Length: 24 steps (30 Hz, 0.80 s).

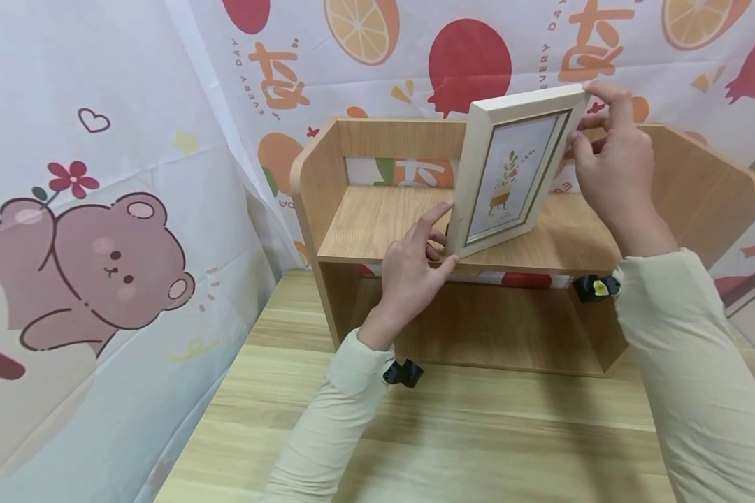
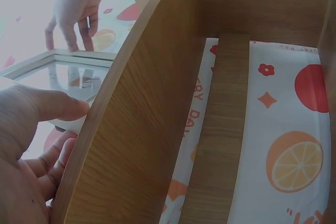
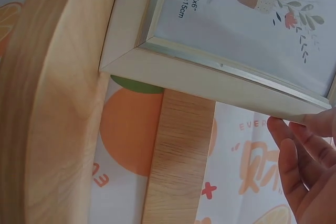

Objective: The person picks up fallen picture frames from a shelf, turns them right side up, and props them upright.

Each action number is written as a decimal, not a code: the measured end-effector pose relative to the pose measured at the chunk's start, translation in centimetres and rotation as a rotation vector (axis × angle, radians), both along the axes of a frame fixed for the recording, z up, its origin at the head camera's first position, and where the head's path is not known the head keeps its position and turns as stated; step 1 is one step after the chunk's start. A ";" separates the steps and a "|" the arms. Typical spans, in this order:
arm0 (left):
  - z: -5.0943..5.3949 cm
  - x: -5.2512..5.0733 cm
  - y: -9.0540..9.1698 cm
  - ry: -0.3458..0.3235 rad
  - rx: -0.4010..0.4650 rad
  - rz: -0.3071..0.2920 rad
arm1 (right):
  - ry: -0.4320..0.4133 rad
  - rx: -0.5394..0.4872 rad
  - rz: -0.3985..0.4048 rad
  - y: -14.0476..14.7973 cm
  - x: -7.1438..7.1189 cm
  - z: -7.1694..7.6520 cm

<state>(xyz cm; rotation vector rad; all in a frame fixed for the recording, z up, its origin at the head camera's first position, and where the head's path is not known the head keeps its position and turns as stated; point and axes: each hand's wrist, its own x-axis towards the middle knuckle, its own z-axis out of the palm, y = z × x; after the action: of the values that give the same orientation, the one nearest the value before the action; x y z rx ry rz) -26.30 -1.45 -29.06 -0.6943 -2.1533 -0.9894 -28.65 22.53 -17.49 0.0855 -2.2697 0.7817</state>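
Note:
A cream picture frame (image 1: 509, 175) with a plant print stands tilted on the upper board of a wooden shelf unit (image 1: 384, 220). With thumb and fingers, my left hand (image 1: 412, 269) holds its lower left corner, close to the board's front edge. My right hand (image 1: 619, 157) pinches the upper right corner; the right wrist view shows the thumb on the front side and fingers behind the frame (image 3: 173, 72). From the left wrist, the left thumb (image 2: 58, 104) lies over the frame (image 2: 31, 66), and the shelf board hides part of it.
The shelf unit stands on a light wooden table (image 1: 478, 433) and has a lower compartment (image 1: 503, 325). Behind hangs a fruit-patterned cloth (image 1: 403, 49). On the left is a cloth with a bear print (image 1: 119, 258). The unit's side panels (image 1: 317, 199) rise at both ends.

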 end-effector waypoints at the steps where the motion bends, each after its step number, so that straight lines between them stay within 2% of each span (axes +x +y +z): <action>1: 0.0 0.0 0.0 0.000 -0.001 0.002 | -0.003 0.005 0.000 0.0 0.0 0.0; 7: -0.1 0.0 0.0 -0.013 -0.008 0.010 | 0.015 0.059 0.006 -0.2 0.5 0.1; 16: -0.2 0.0 0.0 -0.016 -0.007 0.016 | 0.080 0.219 -0.040 -1.4 2.0 1.0; 24: -0.4 -0.1 0.0 -0.010 -0.019 0.027 | 0.127 0.276 0.036 -3.6 3.1 1.6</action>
<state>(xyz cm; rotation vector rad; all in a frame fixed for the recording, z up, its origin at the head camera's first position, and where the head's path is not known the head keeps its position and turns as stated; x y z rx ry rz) -26.38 -1.41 -29.41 -0.6695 -2.1772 -0.9616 -25.51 18.88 -15.92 0.2966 -2.2455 0.4629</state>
